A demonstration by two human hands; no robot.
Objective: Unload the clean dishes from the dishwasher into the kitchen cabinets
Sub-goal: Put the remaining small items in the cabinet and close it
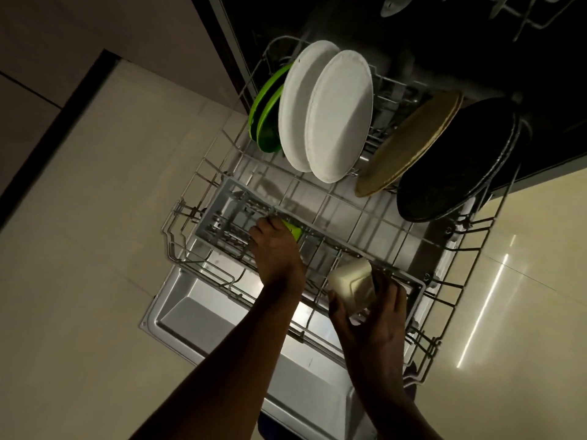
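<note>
At far rack (203, 173) edge, two white round plates (327, 112) are stood; small green item (293, 229) is gripped by left hand (274, 249), cream square container (351, 285) by right hand (374, 319).

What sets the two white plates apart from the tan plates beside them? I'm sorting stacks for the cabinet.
Colour: the white plates are bright white; the tan plates are a dull beige.
Pose: the white plates stand nearly upright, while the tan plates lean over far more.
Place: the white plates sit next to the green plates; the tan plates rest against the dark plates.
Both are round pairs still in the lower rack.
</note>
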